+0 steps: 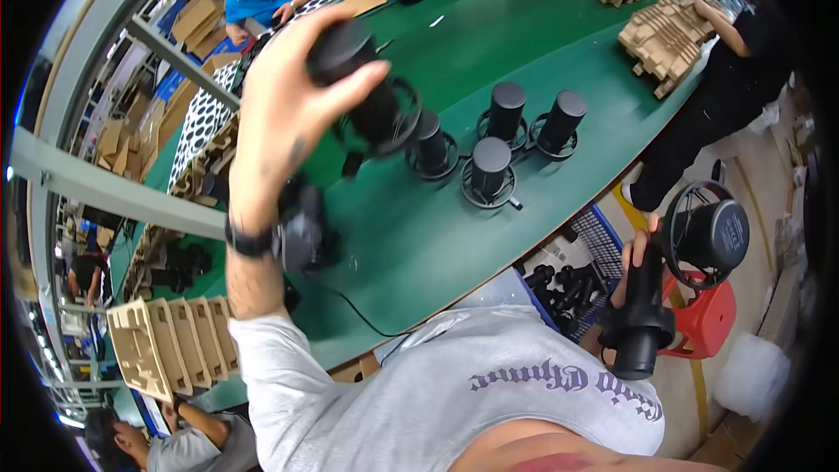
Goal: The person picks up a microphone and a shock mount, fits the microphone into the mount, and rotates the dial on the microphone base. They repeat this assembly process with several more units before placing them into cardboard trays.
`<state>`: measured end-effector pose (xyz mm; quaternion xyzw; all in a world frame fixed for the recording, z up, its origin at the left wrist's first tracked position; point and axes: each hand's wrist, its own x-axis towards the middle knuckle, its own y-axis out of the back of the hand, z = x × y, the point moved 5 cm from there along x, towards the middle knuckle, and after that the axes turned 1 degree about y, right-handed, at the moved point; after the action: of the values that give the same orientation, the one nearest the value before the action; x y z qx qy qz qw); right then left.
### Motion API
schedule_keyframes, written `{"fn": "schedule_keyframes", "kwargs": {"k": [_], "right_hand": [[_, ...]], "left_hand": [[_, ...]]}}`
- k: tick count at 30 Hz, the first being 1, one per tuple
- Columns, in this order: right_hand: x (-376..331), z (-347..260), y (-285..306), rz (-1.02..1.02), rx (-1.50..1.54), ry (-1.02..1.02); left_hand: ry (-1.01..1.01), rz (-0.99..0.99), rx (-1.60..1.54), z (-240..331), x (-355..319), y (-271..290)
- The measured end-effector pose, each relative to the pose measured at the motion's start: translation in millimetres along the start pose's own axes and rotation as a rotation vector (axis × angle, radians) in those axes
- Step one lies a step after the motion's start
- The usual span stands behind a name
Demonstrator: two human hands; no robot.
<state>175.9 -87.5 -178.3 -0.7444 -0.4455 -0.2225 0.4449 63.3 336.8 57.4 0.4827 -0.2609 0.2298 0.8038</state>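
Above the green desk (559,44), your left hand (280,105) clamps one black cylinder (367,96); four more (498,144) stand beyond. Your right hand (636,262) grips another cylinder (642,323) off the desk's edge.

A green-topped workbench (454,236) carries four upright black cylindrical units in ring-shaped bases (489,173) near its middle, stacks of brown moulded pulp trays (666,35) at its far right end, another stack of pulp trays (170,345) at its near left edge, and a thin black cable (358,310).
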Motion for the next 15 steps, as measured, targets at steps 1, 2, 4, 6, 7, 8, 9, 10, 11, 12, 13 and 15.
{"fn": "schedule_keyframes", "kwargs": {"k": [1, 2, 4, 6, 7, 8, 9, 10, 11, 12, 13, 15], "right_hand": [[-3.6, -5.8, -4.7, 0.037, -0.015, 0.036], [-8.9, -9.4, -6.4, 0.077, -0.026, 0.073], [-17.5, -6.8, -0.4, 0.160, -0.007, 0.120], [-19.4, -18.2, -7.4, 0.206, -0.034, 0.133], [-22.4, -15.4, -2.8, 0.222, -0.017, 0.141], [-27.9, -13.6, 3.5, 0.251, -0.043, 0.154], [-31.5, -27.9, -0.8, 0.286, -0.110, 0.164], [-36.4, -34.0, 1.1, 0.309, -0.145, 0.175], [-32.1, -29.0, 7.6, 0.222, -0.111, 0.155], [-29.8, -29.5, 6.8, 0.147, -0.101, 0.132], [-32.7, -30.6, 7.2, 0.138, -0.101, 0.122], [-41.2, -32.8, 10.9, 0.232, -0.160, 0.062]], "left_hand": [[-0.148, -0.066, 0.023, -2.1, 32.4, -15.4], [-0.167, -0.139, 0.005, -6.4, 59.6, -39.1], [-0.220, -0.264, 0.026, -13.7, 101.2, -86.6], [-0.295, -0.375, -0.016, -30.3, 133.1, -152.6], [-0.301, -0.439, -0.020, -35.3, 138.5, -180.9], [-0.269, -0.539, 0.023, -44.3, 141.5, -207.2], [-0.267, -0.649, 0.008, -37.7, 146.3, -244.9], [-0.297, -0.696, 0.028, -33.7, 144.6, -272.2], [-0.298, -0.734, 0.079, -42.1, 139.3, -286.5], [-0.291, -0.758, 0.065, -47.7, 134.8, -302.7], [-0.279, -0.782, 0.051, -52.9, 129.8, -315.8], [-0.216, -0.839, 0.049, -53.4, 123.2, -338.4]]}}
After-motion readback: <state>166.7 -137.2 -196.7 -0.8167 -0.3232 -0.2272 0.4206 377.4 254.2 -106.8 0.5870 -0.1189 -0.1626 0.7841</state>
